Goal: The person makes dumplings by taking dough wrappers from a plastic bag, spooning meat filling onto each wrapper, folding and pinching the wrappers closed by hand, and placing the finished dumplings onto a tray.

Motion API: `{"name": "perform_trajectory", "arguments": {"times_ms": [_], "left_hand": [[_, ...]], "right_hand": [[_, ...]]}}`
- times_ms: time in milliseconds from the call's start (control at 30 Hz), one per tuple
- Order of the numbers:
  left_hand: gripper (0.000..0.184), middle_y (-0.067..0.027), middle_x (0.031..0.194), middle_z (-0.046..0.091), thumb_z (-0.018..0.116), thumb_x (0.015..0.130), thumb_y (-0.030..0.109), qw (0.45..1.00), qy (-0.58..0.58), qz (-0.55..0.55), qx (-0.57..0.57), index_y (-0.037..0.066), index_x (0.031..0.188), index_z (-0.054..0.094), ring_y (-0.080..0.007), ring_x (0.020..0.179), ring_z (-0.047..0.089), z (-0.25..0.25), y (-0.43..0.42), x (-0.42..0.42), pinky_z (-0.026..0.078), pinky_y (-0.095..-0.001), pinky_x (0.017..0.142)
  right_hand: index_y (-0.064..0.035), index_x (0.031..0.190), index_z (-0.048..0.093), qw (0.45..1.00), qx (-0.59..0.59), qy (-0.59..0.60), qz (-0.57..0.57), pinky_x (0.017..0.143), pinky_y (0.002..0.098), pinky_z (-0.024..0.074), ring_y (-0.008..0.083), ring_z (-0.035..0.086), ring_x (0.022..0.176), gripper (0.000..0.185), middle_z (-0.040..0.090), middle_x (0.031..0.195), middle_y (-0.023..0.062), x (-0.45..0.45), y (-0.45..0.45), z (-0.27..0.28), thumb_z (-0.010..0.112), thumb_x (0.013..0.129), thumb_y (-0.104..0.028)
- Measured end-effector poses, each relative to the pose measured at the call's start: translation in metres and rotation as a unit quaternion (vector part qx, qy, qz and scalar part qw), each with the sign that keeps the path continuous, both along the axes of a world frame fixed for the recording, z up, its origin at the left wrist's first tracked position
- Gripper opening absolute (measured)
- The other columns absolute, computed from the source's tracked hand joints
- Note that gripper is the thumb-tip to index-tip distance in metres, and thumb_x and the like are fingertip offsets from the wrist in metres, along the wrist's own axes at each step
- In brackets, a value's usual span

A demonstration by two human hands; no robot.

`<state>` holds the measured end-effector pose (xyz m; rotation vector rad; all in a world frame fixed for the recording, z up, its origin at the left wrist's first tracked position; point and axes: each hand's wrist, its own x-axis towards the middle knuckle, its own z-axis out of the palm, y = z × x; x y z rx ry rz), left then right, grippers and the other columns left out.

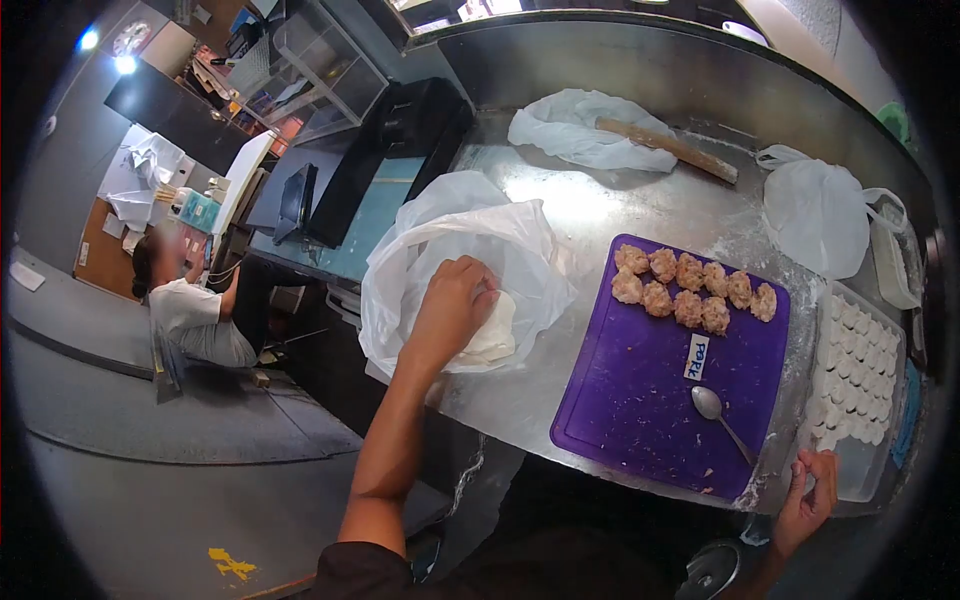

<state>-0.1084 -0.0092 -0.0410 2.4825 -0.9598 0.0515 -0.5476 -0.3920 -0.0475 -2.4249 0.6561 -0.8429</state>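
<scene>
My left hand (461, 303) reaches into an open white plastic bag (400, 250), its fingers curled over a pale lump of dough (492, 335). The fingertips are partly hidden against the dough. My right hand (812, 498) is at the near edge of a clear plastic tray (858, 478), with its fingers bent together; what they hold, if anything, does not show. Several small white floured pieces (855, 370) lie in rows in that tray. Between my hands is a purple cutting board (640, 380) bearing several raw minced-meat balls (688, 272), a metal spoon (707, 402) and a "PORK" label (695, 356).
A floured metal worktop (520, 400) carries everything. Toward the back are another white plastic bag (570, 125) with a wooden stick (670, 148) and a tied white bag (818, 215). At the left, a person in a light shirt (200, 320) sits by a desk.
</scene>
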Motion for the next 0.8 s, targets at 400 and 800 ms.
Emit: {"name": "perform_trajectory", "arguments": {"times_ms": [400,800], "left_hand": [[0.02,-0.0139,0.111,0.072,0.079,0.088,-0.003,0.995,-0.082,-0.02,0.058,0.008,0.104,0.082,-0.0362,0.106,0.069,0.016,0.027,-0.029,0.054,-0.0443,0.096],[0.017,-0.014,0.104,0.072,0.06,0.105,0.001,0.971,0.023,0.232,-0.057,0.003,0.114,0.075,-0.0245,0.081,0.072,-0.006,0.059,-0.043,0.058,-0.0393,0.081]], "right_hand": [[0.0068,0.105,0.071,1.0,0.003,0.002,0.018,0.107,0.0437,0.0463,0.029,0.062,0.103,0.005,0.071,0.102,0.013,0.0,0.001,-0.004,0.069,0.101,0.004],[0.0067,0.106,0.071,0.999,0.033,0.01,0.017,0.111,0.0454,0.0451,0.0301,0.063,0.106,0.006,0.071,0.102,0.0133,-0.006,0.002,-0.004,0.07,0.101,0.003]]}}
